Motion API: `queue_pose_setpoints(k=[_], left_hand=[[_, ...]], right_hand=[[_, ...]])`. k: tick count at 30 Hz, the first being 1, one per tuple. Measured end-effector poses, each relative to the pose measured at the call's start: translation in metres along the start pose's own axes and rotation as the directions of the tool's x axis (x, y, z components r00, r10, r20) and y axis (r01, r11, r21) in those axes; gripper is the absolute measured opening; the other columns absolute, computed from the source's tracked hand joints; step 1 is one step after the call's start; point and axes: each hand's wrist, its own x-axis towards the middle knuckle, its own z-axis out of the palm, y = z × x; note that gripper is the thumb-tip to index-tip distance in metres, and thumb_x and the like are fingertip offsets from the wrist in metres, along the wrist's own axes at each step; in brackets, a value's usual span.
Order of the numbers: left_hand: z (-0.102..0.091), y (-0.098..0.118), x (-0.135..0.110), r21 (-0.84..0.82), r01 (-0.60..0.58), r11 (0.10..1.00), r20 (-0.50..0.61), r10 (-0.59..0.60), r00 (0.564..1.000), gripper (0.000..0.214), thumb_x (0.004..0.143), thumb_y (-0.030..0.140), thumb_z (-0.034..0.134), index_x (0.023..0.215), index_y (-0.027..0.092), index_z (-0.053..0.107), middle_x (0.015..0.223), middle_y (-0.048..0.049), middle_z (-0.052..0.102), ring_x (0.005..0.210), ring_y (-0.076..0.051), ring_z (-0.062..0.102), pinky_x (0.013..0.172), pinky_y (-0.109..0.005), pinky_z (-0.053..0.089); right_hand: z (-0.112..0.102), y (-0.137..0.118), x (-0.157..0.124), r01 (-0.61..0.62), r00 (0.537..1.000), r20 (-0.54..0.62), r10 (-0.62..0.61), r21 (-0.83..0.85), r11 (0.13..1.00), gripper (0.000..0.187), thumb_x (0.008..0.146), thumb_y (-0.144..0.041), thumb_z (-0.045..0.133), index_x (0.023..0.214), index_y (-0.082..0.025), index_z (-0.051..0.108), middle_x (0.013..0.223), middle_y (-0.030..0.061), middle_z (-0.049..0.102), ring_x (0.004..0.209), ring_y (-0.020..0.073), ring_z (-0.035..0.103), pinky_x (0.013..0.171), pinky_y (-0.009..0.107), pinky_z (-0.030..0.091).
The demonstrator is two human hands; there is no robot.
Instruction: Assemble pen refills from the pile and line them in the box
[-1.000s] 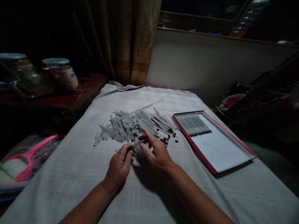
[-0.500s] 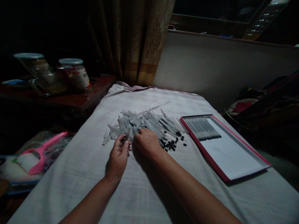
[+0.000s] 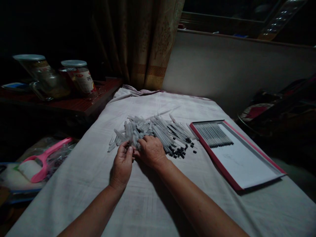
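My left hand (image 3: 122,164) is closed, its thumb and fingers pinching a translucent pen cap (image 3: 130,135) that points upward. Close beside it, my right hand (image 3: 152,152) has its fingers bent down toward the left fingertips. Whatever lies in the right fingers is hidden behind the hand. Both hands are at the near edge of a heap of clear pen caps (image 3: 139,126). Pen barrels (image 3: 161,131) lie in the right part of the heap. Small black plugs (image 3: 179,152) are scattered to the right of my right hand.
On the right, a shallow red-edged box (image 3: 261,168) holds a row of pens (image 3: 213,135). A white cloth (image 3: 98,197) covers the table. To the left, a dark red side table (image 3: 91,107) carries a lidded jar (image 3: 82,79) and a glass mug (image 3: 50,89). A pink-handled object (image 3: 44,159) lies lower left.
My right hand has shifted slightly left, closing the gap to my left hand. The pen cap in my left hand has moved a little left with it.
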Motion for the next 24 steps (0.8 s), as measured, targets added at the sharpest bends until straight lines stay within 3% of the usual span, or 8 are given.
queue_pose_setpoints(k=[6,11,15,20,24], left_hand=[[0.002,0.007,-0.001,0.005,0.009,1.000,-0.015,-0.009,1.000,0.036,0.083,0.045,0.059,0.108,0.019,0.057,0.080,-0.0005,0.061,0.071,-0.014,0.060,0.057,-0.024,0.048],[0.003,0.008,-0.002,0.021,0.017,1.000,-0.006,-0.017,1.000,0.039,0.082,0.046,0.059,0.109,0.019,0.057,0.082,-0.0015,0.063,0.070,-0.014,0.061,0.057,-0.024,0.049],[0.003,0.008,-0.002,0.026,0.021,0.999,-0.011,-0.021,1.000,0.041,0.080,0.048,0.061,0.109,0.019,0.057,0.083,-0.0022,0.064,0.069,-0.014,0.061,0.055,-0.023,0.049],[0.005,0.007,-0.004,0.034,0.030,0.999,0.013,-0.031,0.999,0.042,0.078,0.048,0.063,0.108,0.018,0.059,0.083,-0.0022,0.066,0.066,-0.013,0.062,0.053,-0.022,0.049],[0.006,0.006,-0.007,0.041,0.048,0.998,0.084,-0.052,0.995,0.042,0.078,0.046,0.064,0.108,0.018,0.060,0.084,-0.0024,0.067,0.064,-0.013,0.063,0.053,-0.022,0.049]], right_hand=[[0.001,-0.004,0.007,0.070,0.994,0.084,-0.069,-0.008,0.998,0.033,0.096,-0.043,0.046,0.095,-0.021,0.071,0.096,0.0087,0.067,0.088,0.0235,0.062,0.074,0.033,0.044],[-0.003,0.002,0.004,0.047,0.990,0.133,-0.045,-0.015,0.999,0.022,0.095,-0.029,0.048,0.098,-0.020,0.067,0.098,0.0087,0.069,0.089,0.0225,0.062,0.075,0.031,0.044],[-0.011,0.012,-0.008,-0.034,0.995,0.097,0.032,0.024,0.999,0.019,0.093,-0.029,0.052,0.104,-0.020,0.066,0.098,0.0070,0.070,0.090,0.0206,0.063,0.076,0.029,0.044],[-0.013,0.014,-0.020,0.018,0.995,0.096,-0.023,0.043,0.999,0.021,0.093,-0.032,0.054,0.102,-0.021,0.070,0.099,0.0072,0.070,0.094,0.0215,0.062,0.080,0.030,0.044],[-0.017,0.033,-0.039,-0.016,0.999,-0.043,0.021,0.110,0.994,0.025,0.095,-0.028,0.050,0.105,-0.021,0.071,0.100,0.0075,0.072,0.092,0.0211,0.063,0.080,0.030,0.045]])
